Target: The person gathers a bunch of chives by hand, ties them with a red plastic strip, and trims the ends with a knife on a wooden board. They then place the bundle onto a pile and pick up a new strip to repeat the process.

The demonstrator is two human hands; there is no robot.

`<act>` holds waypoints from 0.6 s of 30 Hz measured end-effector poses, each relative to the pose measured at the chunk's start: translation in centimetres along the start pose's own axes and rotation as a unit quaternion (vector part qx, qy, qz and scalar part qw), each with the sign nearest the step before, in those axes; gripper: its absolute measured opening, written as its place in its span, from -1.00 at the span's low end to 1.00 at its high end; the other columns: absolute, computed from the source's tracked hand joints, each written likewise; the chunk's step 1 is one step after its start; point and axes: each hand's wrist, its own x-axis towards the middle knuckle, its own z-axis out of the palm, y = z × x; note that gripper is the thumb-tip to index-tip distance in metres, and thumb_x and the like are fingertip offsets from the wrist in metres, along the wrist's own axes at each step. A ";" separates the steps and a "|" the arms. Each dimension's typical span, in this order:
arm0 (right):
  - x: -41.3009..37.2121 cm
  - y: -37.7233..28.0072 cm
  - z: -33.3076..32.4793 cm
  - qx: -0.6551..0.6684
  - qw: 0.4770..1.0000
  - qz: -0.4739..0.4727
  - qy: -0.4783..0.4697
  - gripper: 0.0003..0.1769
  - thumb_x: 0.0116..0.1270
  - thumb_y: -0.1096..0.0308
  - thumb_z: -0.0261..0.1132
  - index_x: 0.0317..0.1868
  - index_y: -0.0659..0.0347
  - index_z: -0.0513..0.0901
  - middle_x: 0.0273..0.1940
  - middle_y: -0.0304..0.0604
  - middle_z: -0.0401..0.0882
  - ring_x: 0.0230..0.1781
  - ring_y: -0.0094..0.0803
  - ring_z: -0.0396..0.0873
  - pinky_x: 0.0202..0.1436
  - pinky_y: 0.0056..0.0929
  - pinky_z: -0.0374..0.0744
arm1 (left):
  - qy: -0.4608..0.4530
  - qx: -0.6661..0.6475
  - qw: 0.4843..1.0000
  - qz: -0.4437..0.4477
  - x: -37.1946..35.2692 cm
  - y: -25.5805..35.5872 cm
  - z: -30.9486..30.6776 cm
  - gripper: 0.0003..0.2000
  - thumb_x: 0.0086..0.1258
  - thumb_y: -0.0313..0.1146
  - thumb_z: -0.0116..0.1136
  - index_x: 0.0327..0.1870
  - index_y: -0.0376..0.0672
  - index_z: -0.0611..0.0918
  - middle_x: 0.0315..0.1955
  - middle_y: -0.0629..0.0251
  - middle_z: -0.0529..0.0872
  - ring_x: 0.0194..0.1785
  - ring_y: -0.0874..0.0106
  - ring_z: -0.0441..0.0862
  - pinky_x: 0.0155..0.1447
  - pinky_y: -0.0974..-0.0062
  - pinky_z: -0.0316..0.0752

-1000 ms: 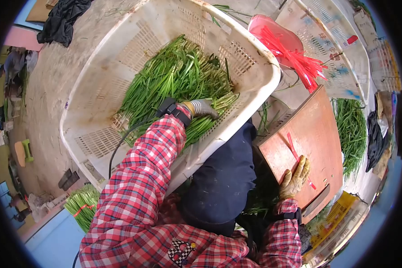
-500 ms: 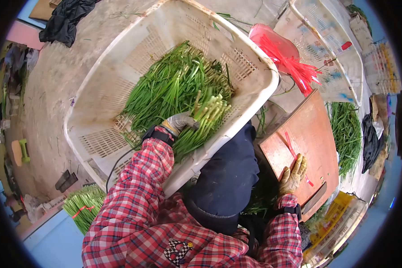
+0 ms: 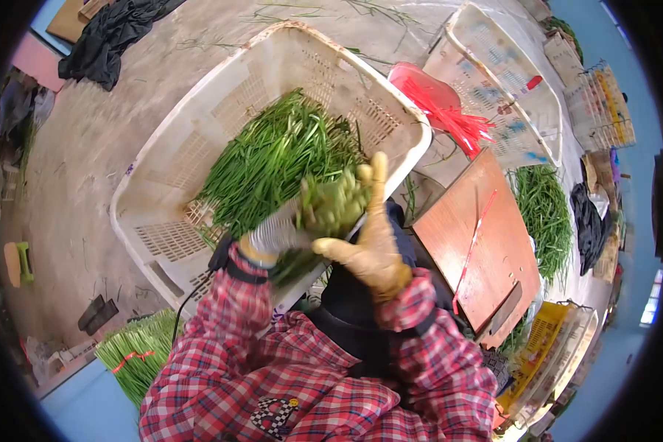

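Bunch (image 3: 335, 205) of green stalks, blurred, is at the near right side of the basket (image 3: 158, 140), raised above the wall, its pale cut ends turned up toward the right hand (image 3: 372, 258). The left hand (image 3: 278, 232), in a grey glove with a yellow cuff, seems clamped round the bunch from its left side, though blur hides how the fingers lie. The right hand, in a yellow glove, is spread wide: thumb reaching left below the cut ends, a finger pointing up along their right side, palm facing the bunch. Whether it touches the stalks I cannot tell. Loose greens (image 3: 269, 166) lie heaped in the basket, just beyond the left hand. To the right, a tilted board (image 3: 508, 243) carries a red tie (image 3: 482, 218) laid lengthwise and a dark strip (image 3: 502, 313) near its lower edge; more ties (image 3: 449, 114) are piled beyond the board's upper end. At lower left sits a tied bunch (image 3: 129, 350) with a red band round it. The step in hand looks like gathering and evening up one handful between both hands. The next move, I judge, calls for the right hand to meet the cut ends squarely and press them level, while the left grips firmly enough that no stalk slips, yet without crushing them.
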 end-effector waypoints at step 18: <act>-5.8 -1.1 0.6 0.137 0.981 0.043 0.133 -0.10 0.07 0.44 0.43 0.37 0.31 0.11 -0.21 -0.14 0.56 -0.18 -0.42 0.51 0.04 -0.38 0.49 | 0.207 0.276 0.938 -0.028 -7.0 5.9 8.6 -0.26 0.02 -0.26 0.22 0.29 -0.35 0.26 0.23 -0.14 0.34 0.31 -0.12 0.27 0.42 -0.03 0.05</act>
